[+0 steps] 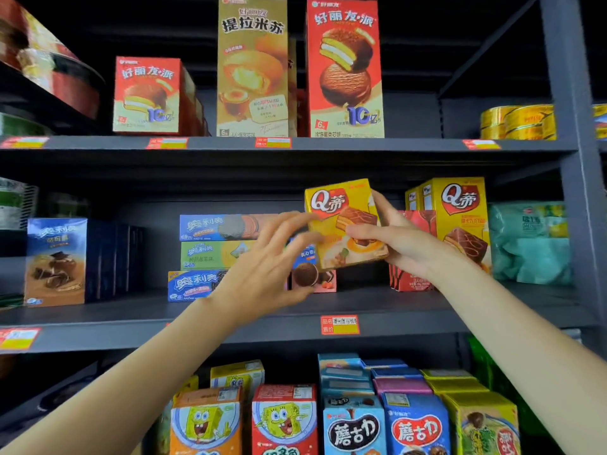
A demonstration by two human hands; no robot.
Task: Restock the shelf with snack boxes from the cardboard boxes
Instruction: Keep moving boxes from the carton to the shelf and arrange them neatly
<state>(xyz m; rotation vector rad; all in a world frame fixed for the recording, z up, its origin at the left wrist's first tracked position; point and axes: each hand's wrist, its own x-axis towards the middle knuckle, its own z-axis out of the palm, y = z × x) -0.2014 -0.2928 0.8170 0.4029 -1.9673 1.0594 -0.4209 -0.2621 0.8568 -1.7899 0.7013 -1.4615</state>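
We see the right hand [402, 239] holding a yellow snack box [345, 221] up in front of the middle shelf [230, 326], its grip closed round the box's right side: the thumb lies across the front face and the other fingers reach behind the right edge. The box is tilted slightly, raised off the shelf board, and sits between a stack of blue and green biscuit packs [210, 254] on the left and a row of matching yellow boxes [460, 218] standing on the shelf to the right. The left hand [262, 267] is beside the box with its grip open, fingers spread and relaxed, the fingertips at the box's left edge; we cannot tell whether they actually touch it. Behind the held box are small red cartons [410, 277] and a pack showing a chocolate biscuit [312, 270]. On the upper shelf [361, 144] stand tall red and gold pie boxes [343, 67]. Below, the lowest shelf holds cartoon-printed cartons [282, 418] and blue boxes [353, 425].
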